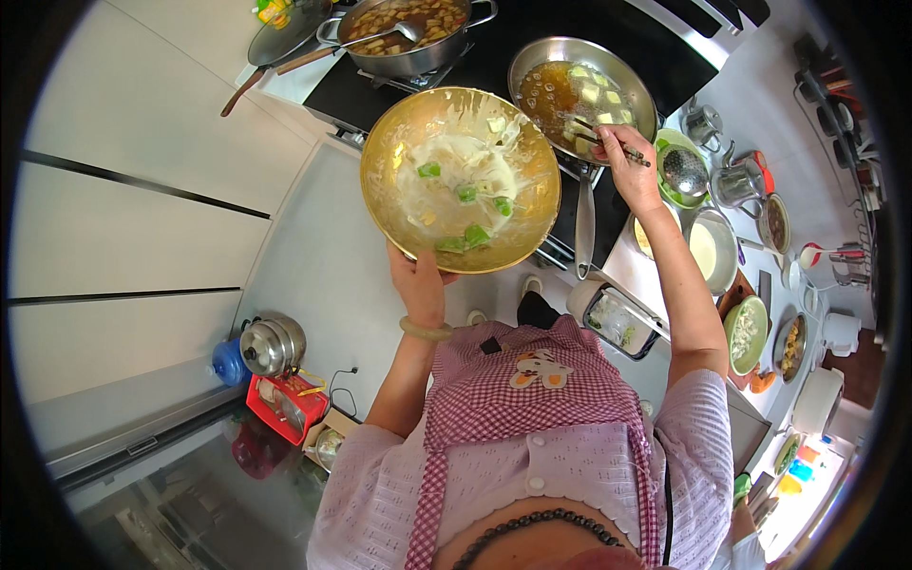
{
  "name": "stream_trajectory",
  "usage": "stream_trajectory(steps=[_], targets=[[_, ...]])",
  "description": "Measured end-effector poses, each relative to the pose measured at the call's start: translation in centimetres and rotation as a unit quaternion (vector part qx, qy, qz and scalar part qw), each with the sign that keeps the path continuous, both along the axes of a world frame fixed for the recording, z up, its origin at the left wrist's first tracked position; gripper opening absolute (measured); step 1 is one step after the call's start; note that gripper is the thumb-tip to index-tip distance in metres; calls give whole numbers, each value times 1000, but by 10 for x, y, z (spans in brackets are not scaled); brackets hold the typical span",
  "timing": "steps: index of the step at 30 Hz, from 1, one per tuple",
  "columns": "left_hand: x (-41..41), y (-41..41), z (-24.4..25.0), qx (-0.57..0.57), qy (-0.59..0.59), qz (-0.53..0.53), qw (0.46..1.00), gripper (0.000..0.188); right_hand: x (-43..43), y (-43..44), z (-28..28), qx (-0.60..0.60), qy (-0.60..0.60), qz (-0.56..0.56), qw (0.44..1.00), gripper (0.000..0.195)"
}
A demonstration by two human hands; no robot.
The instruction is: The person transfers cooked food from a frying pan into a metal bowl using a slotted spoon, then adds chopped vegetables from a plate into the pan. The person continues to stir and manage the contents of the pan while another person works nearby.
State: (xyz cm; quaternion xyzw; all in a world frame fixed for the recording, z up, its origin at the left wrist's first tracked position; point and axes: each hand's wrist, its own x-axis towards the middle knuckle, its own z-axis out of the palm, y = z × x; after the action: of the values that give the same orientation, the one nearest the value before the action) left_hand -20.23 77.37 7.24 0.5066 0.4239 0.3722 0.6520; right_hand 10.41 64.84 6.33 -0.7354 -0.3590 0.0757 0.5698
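My left hand (419, 285) grips the near rim of a gold-coloured metal bowl (385, 192), its fingers partly hidden under it. Pale batter coats the bowl, and several green vegetable pieces (477, 236) lie in it. In my right hand (627, 165) is a pair of dark chopsticks (614, 144), their tips over a steel frying pan (645, 100) on the hob. Several pale battered pieces (590, 92) lie in bubbling oil at the pan's right side. The bowl is held beside the pan, to its left.
A steel pot (410, 66) of stew with a ladle (407, 31) stands on the back left burner. The pan's handle (585, 224) points towards me. A skimmer (684, 171), bowls and kettles crowd the right counter. A waste bin (618, 320) stands below it. Another person's arm (742, 524) shows at lower right.
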Motion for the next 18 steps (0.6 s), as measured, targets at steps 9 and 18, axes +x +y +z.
stream_trajectory(steps=[9,18], targets=[[-5,-1,-1,1,-5,-18,1000,44,-43,22,19,57,-163,165,971,11],[-5,-1,3,-3,-4,-21,1000,39,-47,20,12,40,-205,145,967,11]])
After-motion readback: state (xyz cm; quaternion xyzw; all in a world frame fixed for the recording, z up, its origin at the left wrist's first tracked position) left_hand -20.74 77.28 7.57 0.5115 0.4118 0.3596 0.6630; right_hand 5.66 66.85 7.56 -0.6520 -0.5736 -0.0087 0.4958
